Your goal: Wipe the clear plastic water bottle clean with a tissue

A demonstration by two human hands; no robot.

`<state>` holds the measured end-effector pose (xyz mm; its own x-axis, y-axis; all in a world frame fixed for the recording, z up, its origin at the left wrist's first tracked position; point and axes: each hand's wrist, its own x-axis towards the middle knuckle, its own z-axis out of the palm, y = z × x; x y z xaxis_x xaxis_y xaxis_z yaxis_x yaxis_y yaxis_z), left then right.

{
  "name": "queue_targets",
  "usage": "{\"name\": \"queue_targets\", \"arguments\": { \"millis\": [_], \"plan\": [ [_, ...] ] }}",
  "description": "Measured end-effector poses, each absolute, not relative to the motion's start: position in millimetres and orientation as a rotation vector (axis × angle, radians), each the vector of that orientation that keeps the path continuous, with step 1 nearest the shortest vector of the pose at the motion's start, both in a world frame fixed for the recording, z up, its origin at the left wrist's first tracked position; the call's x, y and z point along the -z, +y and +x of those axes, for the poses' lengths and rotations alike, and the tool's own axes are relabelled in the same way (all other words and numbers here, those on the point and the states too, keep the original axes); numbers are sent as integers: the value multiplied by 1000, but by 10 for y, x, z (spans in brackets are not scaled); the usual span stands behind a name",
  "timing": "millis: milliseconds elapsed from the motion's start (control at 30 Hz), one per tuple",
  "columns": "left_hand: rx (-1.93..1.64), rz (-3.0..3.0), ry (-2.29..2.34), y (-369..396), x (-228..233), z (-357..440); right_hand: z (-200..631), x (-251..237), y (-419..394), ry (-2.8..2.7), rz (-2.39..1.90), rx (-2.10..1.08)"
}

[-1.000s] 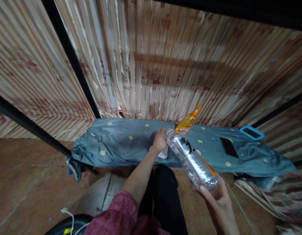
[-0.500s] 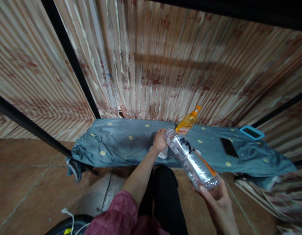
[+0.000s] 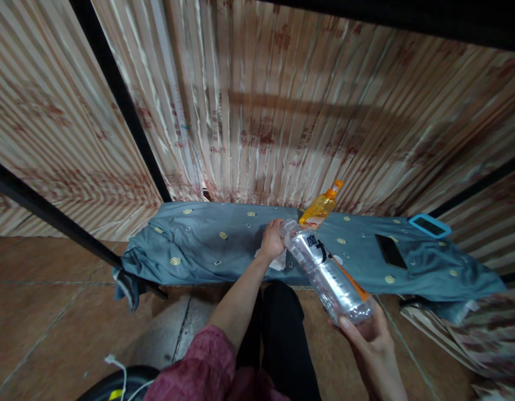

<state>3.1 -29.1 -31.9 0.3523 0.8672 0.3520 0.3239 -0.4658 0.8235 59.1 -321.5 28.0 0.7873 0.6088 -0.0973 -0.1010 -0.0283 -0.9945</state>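
The left hand (image 3: pixel 273 239) covers most of the white tissue (image 3: pixel 278 262) and hides the clear bottle's (image 3: pixel 326 272) cap. The bottle's label print is too small to read.

Orange bottle (image 3: pixel 321 205), phone (image 3: pixel 390 251), blue case (image 3: pixel 429 225)

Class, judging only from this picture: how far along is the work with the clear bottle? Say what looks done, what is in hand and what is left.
Done: the clear bottle is lifted off the blue cloth and tilted. In hand: the right hand has a grip on its base, while the left hand is at its neck, over a white tissue. Whether the cap is off cannot be told. Left: the orange bottle lies untouched.
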Motion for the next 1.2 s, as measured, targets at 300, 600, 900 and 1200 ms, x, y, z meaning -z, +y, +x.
{"name": "queue_targets", "arguments": {
  "millis": [300, 600, 900, 1200],
  "plan": [
    [-1065, 1965, 1009, -266, 357, 42, 625, -232, -3226, -434, -1498, -604],
    [-1071, 1963, 1031, -272, 354, 50, 655, -189, -3233, -456, -1491, -604],
    [-1069, 1928, 1014, -276, 336, 33, 762, -27, -3233, -454, -1445, -575],
    [-1065, 1954, 993, -276, 337, 15, 785, 16, -3236, -466, -1448, -578]
  ]
}}
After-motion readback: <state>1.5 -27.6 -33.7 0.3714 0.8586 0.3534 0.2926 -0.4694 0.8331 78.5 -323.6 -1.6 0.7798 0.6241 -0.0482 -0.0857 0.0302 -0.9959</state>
